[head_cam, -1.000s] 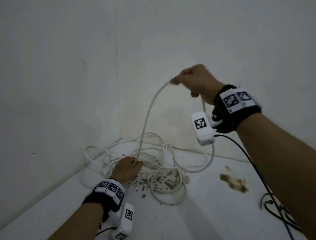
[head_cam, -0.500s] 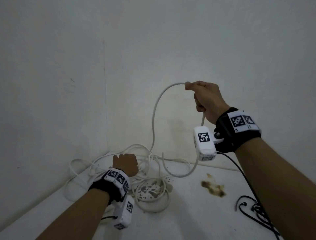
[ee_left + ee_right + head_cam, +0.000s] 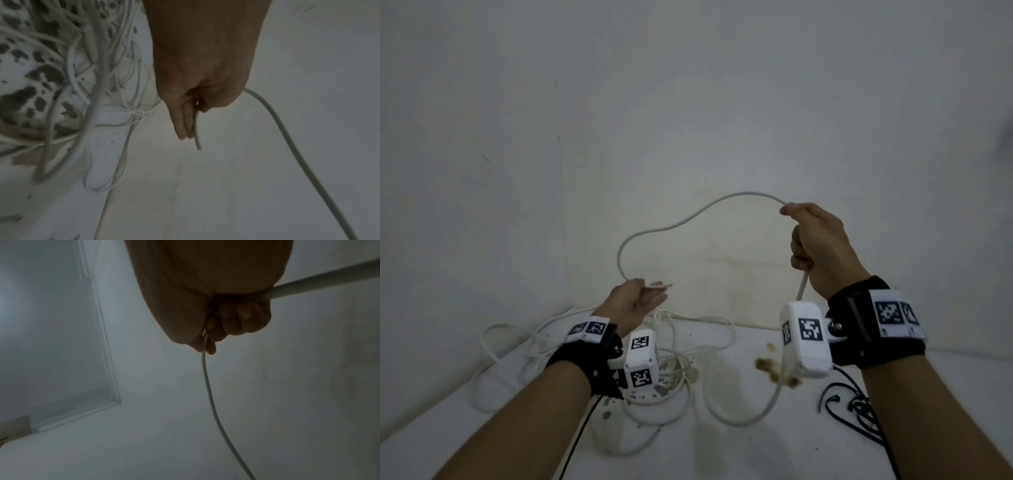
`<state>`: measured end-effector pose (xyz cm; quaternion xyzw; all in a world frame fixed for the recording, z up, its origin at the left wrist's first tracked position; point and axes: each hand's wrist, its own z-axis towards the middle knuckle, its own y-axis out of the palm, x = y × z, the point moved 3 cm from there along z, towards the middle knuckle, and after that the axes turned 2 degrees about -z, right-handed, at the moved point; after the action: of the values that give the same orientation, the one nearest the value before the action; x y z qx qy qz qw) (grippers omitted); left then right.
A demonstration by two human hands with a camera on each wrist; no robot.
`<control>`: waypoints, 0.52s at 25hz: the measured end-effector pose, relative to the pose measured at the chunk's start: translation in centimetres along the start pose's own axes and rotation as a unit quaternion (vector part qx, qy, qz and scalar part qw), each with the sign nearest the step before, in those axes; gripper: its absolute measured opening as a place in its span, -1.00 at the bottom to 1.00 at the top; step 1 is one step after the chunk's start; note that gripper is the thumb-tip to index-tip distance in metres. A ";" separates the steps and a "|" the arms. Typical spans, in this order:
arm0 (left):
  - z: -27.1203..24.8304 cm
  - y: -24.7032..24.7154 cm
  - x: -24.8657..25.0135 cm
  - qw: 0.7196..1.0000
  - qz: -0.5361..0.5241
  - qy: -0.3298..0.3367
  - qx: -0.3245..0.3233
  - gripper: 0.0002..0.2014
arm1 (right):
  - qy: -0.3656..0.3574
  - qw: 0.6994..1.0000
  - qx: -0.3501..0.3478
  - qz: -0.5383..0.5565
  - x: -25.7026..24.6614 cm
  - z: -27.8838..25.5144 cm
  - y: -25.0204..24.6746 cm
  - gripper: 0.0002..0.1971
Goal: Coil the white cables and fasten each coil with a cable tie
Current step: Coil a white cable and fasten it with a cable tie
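Observation:
A thick white cable [image 3: 690, 219] arcs in the air between my two hands. My left hand [image 3: 635, 303] holds it near its free end [image 3: 664, 285], which sticks out past the fingers; in the left wrist view the left hand [image 3: 197, 104] pinches the cable end [image 3: 197, 138]. My right hand [image 3: 815, 240] is raised at the right with its fingers curled round the cable, which drops below the fist to the floor [image 3: 774, 401]. In the right wrist view the right hand [image 3: 216, 327] grips the cable [image 3: 207, 382]. A tangle of white cables [image 3: 671, 370] lies on the floor in the corner.
Two white walls meet in a corner [image 3: 561, 171] behind the tangle. Brown stains [image 3: 774, 370] mark the white floor. A black cord [image 3: 856, 411] lies bunched at the right. No cable tie shows in any view.
My left hand has risen off the floor pile, carrying the cable's free end. My right hand has come lower and further right, so the cable now arcs between both hands.

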<state>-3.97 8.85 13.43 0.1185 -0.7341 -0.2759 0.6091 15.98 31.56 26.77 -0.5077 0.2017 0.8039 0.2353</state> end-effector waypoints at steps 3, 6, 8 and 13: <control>-0.4 1.3 1.6 0.998 -0.048 0.042 0.011 -0.82 | 0.033 0.999 0.040 -0.012 2.8 -0.8 -2.0 -0.82; -0.7 2.5 2.3 0.990 -0.135 0.028 -0.038 -0.73 | 0.060 0.995 0.069 -0.039 5.4 -1.2 -3.5 -0.82; -1.0 3.1 2.6 0.984 -0.153 0.016 -0.084 -0.77 | 0.069 0.992 0.065 -0.085 6.6 -1.3 -4.6 -0.81; -1.6 4.6 2.3 0.972 -0.181 0.042 -0.144 -0.89 | 0.022 0.974 0.039 -0.222 6.5 -2.3 -6.7 -0.78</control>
<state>-2.24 11.10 18.02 0.1719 -0.6266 -0.4789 0.5904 19.16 36.78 19.36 -0.5475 0.1206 0.7117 0.4233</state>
